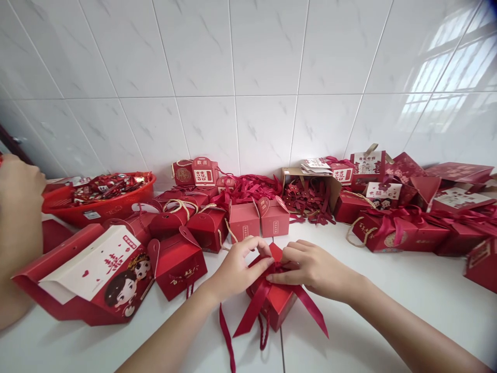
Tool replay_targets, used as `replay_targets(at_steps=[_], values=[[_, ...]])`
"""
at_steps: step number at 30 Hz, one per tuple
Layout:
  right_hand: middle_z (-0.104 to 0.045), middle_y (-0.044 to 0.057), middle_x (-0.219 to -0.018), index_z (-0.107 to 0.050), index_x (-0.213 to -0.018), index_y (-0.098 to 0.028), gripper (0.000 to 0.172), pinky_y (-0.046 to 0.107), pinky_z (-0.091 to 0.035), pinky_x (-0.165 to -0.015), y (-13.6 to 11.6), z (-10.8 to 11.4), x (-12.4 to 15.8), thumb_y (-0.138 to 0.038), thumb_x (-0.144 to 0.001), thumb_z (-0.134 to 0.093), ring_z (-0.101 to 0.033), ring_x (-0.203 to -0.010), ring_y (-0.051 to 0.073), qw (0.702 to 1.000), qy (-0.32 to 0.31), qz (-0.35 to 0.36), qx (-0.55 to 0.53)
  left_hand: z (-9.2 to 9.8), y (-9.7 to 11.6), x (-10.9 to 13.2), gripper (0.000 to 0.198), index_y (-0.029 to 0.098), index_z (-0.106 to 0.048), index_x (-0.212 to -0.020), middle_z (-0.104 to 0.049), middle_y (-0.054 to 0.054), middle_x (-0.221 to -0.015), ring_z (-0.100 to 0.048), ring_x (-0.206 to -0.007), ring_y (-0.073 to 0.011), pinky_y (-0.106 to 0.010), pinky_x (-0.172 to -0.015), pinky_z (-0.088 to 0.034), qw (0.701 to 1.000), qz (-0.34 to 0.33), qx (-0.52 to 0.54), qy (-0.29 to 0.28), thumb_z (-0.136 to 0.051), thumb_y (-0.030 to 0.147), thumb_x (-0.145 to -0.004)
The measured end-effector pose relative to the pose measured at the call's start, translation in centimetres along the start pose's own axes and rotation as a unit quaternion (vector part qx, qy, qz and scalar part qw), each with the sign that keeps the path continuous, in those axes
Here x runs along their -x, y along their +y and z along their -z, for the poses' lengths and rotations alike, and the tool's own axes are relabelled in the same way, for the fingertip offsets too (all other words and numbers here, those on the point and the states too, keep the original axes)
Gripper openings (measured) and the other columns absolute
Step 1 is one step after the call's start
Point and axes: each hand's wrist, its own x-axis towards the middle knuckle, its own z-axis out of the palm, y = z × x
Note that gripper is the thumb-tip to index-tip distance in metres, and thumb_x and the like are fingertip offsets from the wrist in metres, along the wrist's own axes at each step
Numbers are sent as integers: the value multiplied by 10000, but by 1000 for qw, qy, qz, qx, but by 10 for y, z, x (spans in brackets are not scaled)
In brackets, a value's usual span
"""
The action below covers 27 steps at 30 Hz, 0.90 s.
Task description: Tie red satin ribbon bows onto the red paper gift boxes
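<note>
A small red gift box point(278, 305) stands on the white table in front of me, with a dark red ribbon point(254, 309) across its top and loose tails hanging down its sides. My left hand point(244, 264) pinches the ribbon at the top of the box, thumb and forefinger close together. From the other side my right hand point(310, 267) has its fingers closed on the ribbon at the same spot. The knot or bow is mostly hidden behind my fingers. A twisted red cord handle point(264, 331) hangs at the front of the box.
Several red gift boxes point(178, 264) crowd the left, near a red basket point(116, 207) of wrapped sweets. A cardboard box point(334, 194) of dark red pieces stands behind, beside piled ribbons point(254, 189). More boxes point(394, 230) line the right. Another person's arm point(19, 228) reaches in at far left.
</note>
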Motion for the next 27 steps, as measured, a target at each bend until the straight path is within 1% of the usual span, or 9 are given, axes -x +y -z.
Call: replay_targets(at_steps=[2, 5, 8, 13, 16, 19, 23, 27], values=[[-540, 20, -783, -615, -1180, -378, 315, 278, -357, -660, 0, 0, 0, -239, -944, -459, -419, -701, 146, 1000, -2, 1, 2, -1, 0, 0, 44, 208, -561, -880, -588, 8, -841, -551, -831, -146, -274, -804, -429, 1000, -2, 6, 14, -554, 216, -838], [-533, 18, -780, -607, -1186, -392, 317, 274, -357, -659, 0, 1, -1, -247, -944, -460, -414, -696, 143, 1000, -5, 0, 3, -2, -2, 0, 106, 216, -575, -942, -540, 27, -755, -539, -762, -132, -257, -763, -435, 999, 2, 1, 32, -541, 206, -842], [-523, 16, -768, -597, -1196, -399, 324, 270, -355, -656, 0, 1, 0, -246, -945, -459, -411, -689, 139, 1000, -8, -1, 7, 0, -4, 0, 115, 217, -601, -943, -529, 26, -713, -532, -714, -134, -265, -736, -440, 999, 4, -25, 35, -527, 219, -854], [-514, 15, -761, -590, -1203, -401, 331, 270, -347, -649, -1, 0, 0, -239, -945, -461, -415, -691, 139, 1000, -9, 0, 16, 7, -5, -2, 157, 242, -659, -932, -644, -20, -840, -561, -827, -179, -335, -832, -415, 991, -42, -122, 21, -512, 236, -876], [-498, 13, -741, -607, -1186, -384, 320, 268, -336, -633, -1, 0, 0, -235, -947, -454, -402, -674, 138, 1000, -3, 4, 23, 12, -6, -4, 137, 239, -664, -885, -639, -18, -801, -558, -804, -182, -353, -854, -397, 985, -53, -162, 22, -528, 232, -872], [-482, 10, -727, -621, -1166, -369, 313, 263, -326, -623, -1, 2, 0, -227, -948, -448, -384, -662, 137, 1000, 1, 5, 28, 15, -7, -5, 129, 228, -650, -840, -615, -11, -762, -549, -776, -176, -348, -849, -397, 983, -50, -178, 21, -526, 229, -874], [-468, 7, -714, -638, -1139, -370, 311, 261, -319, -613, 0, 3, 1, -216, -946, -449, -366, -647, 136, 1000, 7, 4, 25, 17, -6, -4, 141, 218, -627, -845, -602, -12, -784, -541, -797, -178, -342, -840, -406, 984, -29, -174, -4, -499, 258, -888], [-462, 7, -715, -643, -1138, -373, 302, 261, -326, -618, 1, 2, 1, -232, -946, -458, -381, -648, 128, 1000, 18, 7, 23, 19, -3, -2, 92, 221, -590, -881, -596, -25, -883, -523, -873, -191, -339, -846, -422, 988, -9, -149, -43, -512, 266, -866]])
